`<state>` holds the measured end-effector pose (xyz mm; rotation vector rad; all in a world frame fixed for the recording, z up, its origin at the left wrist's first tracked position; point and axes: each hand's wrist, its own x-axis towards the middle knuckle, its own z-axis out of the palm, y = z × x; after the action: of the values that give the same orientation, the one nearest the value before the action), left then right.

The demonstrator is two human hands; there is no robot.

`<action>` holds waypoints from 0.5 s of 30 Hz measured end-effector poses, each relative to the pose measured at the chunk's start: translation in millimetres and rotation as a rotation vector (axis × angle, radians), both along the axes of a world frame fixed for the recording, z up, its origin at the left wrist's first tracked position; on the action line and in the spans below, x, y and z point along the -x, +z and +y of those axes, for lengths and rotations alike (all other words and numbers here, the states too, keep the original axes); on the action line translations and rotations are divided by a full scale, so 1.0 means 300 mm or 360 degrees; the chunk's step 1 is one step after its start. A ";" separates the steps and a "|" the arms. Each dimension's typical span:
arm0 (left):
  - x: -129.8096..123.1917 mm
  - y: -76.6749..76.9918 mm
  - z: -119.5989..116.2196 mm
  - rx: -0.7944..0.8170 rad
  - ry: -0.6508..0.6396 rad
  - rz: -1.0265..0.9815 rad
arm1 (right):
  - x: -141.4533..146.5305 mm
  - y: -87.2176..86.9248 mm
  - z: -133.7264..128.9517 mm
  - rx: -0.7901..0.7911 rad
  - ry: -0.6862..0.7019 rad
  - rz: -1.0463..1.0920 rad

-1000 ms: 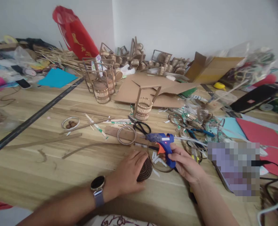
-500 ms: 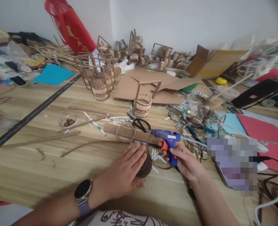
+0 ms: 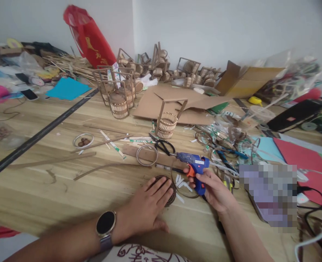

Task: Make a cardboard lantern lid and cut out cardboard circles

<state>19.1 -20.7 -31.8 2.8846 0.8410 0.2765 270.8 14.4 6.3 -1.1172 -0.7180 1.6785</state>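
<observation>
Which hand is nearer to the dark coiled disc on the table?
Left. The left hand lies over the dark coiled disc, covering part of it. The right hand is apart from it, to its right, holding the blue glue gun.

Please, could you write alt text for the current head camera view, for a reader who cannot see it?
A person's right grip holds a blue glue gun over a cluttered wooden table, while the left grip lies spread across a dark coiled disc. Farther back stand several small slatted baskets with tall handles.
</observation>
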 end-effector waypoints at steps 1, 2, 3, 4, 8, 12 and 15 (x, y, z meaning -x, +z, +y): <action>0.002 0.006 0.000 0.0013 -0.0010 -0.0026 | 0.000 0.000 0.000 -0.0003 -0.0012 -0.0017; 0.006 0.015 0.002 0.0015 -0.0031 -0.0064 | -0.001 -0.001 0.000 0.0000 -0.0021 -0.0039; 0.014 0.026 0.009 -0.0006 -0.0052 -0.0116 | -0.003 -0.001 0.000 0.0007 -0.0027 -0.0059; 0.029 0.039 0.021 -0.0044 -0.0045 -0.0176 | -0.005 -0.002 0.001 0.0017 -0.0030 -0.0075; 0.181 0.100 0.130 -0.0193 0.0759 -0.0399 | -0.010 -0.002 0.002 0.0045 -0.0047 -0.0106; 0.465 0.140 0.287 -0.0225 0.1468 -0.0418 | -0.005 -0.002 -0.008 0.0033 -0.0018 -0.0167; 0.650 0.147 0.372 -0.0140 0.1847 -0.0419 | 0.001 -0.001 -0.017 0.0007 0.0002 -0.0194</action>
<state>-175.9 90.7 12.5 1.9795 2.3300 0.7541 270.6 9.2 6.1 -1.2309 -0.7921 1.6240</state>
